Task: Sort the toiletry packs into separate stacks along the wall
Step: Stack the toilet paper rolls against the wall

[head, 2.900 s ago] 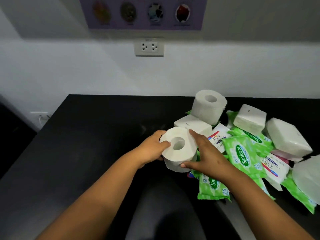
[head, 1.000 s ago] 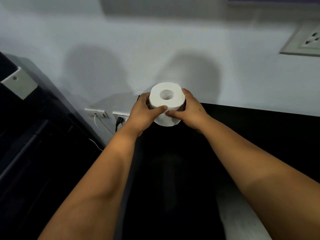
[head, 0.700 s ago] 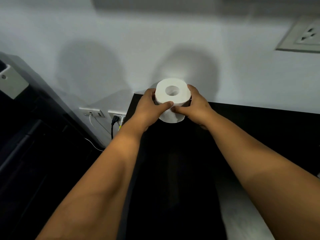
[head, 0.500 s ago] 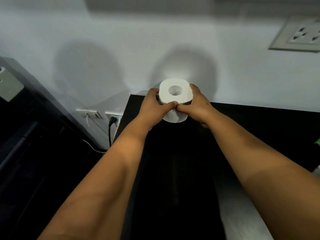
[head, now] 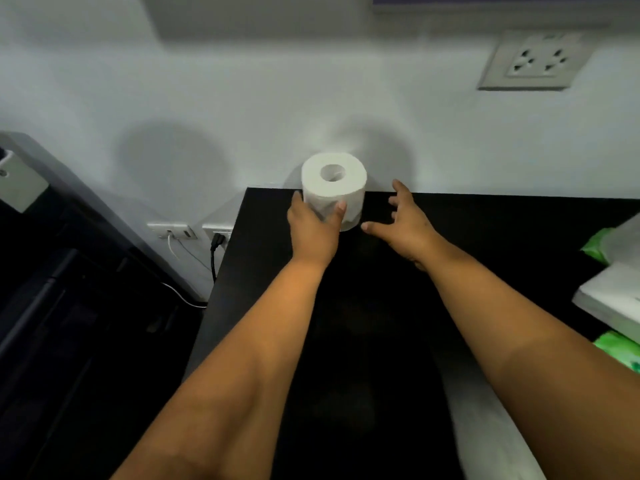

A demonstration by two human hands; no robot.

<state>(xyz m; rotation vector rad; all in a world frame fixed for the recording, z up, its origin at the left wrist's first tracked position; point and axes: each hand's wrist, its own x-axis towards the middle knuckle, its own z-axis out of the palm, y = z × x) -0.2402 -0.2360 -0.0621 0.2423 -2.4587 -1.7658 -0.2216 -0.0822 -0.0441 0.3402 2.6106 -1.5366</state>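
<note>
The left hand (head: 313,230) curls around the soft white toilet roll (head: 334,188), standing upright at the smooth black counter's (head: 363,341) back left corner against the pale wall (head: 242,98). The right hand (head: 403,225) hovers just beside it, fingers spread, holding nothing.

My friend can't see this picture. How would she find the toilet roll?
Find the black counter and follow it to its far left corner by the white wall. The toilet roll stands there upright, hole on top, with the left hand holding it. It is round and white, unlike the green packs far right.
</note>
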